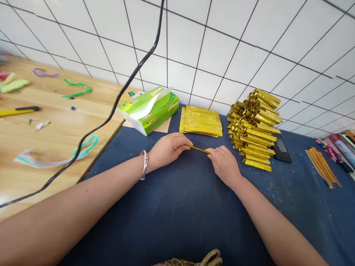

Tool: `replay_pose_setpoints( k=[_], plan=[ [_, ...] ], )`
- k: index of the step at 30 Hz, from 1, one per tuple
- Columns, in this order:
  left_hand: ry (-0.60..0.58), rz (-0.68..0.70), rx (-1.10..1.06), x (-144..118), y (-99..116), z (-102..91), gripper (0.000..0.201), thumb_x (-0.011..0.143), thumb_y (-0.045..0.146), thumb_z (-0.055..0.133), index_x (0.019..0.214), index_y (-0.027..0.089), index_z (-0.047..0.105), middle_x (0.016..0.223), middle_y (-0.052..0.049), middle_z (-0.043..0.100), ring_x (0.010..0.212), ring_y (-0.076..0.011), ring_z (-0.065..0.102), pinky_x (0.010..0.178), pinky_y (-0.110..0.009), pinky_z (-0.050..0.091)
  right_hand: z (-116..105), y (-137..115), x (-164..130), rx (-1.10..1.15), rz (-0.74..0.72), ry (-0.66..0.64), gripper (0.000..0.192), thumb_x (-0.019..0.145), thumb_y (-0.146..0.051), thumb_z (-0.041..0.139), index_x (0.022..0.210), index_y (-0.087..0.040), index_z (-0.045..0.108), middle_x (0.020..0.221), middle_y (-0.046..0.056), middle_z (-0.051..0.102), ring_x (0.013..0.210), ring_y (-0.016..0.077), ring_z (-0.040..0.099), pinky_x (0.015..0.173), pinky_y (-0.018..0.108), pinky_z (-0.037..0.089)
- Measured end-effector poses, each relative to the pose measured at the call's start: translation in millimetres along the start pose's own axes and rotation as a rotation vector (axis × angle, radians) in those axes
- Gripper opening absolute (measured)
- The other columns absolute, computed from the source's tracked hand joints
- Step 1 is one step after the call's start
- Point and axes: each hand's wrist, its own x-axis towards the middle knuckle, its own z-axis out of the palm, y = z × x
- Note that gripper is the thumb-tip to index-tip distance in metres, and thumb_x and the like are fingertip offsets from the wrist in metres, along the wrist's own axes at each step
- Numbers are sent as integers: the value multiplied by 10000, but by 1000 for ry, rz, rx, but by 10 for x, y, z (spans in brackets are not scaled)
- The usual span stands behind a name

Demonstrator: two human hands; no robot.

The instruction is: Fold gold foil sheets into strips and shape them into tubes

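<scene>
My left hand (168,149) and my right hand (224,163) pinch the two ends of a narrow folded gold paper strip (200,149), held just above a dark blue cloth (182,205). A silver bangle sits on my left wrist. Behind the hands lies a flat stack of gold paper sheets (201,120). To the right of it stands a tall pile of folded gold pieces (254,130), close to my right hand.
A green tissue box (150,109) sits at the cloth's far left corner. A dark phone (280,150) lies beside the gold pile. Orange sticks (323,166) and books (351,154) lie right. Pipe cleaners (77,88) litter the wooden table (21,138); a black cable (110,115) hangs across.
</scene>
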Motion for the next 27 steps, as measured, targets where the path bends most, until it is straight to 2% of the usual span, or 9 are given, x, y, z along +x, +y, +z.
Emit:
replay_pose_setpoints(
  k=[6,13,21,27],
  plan=[
    [88,-40,-62,21,-35,-34,86,838,214,576,861,180,651,828,-9,648,798,-118,591,741,-234,467,29,76,-39,17,59,78,220,928,-303,435,1007,-188,606,841,56,645,800,183,530,765,320,392],
    [141,-48,-61,21,-53,-50,66,825,213,589,818,171,640,792,-11,621,776,-120,577,716,-239,460,22,103,-30,11,72,116,196,920,-289,453,938,-194,623,818,44,642,776,171,523,777,313,377],
    [37,44,43,59,-59,-95,104,832,179,562,737,153,592,721,-7,547,733,-121,524,655,-226,407,-23,112,-42,-37,19,72,237,917,-284,450,792,-187,627,704,35,589,728,160,481,717,307,340],
    [-65,63,131,75,-78,-92,120,859,273,552,847,172,615,798,-23,593,795,-146,531,711,-262,393,-43,85,-16,-75,-19,69,231,921,-277,443,801,-187,619,701,38,577,740,165,463,698,306,320]
  ],
)
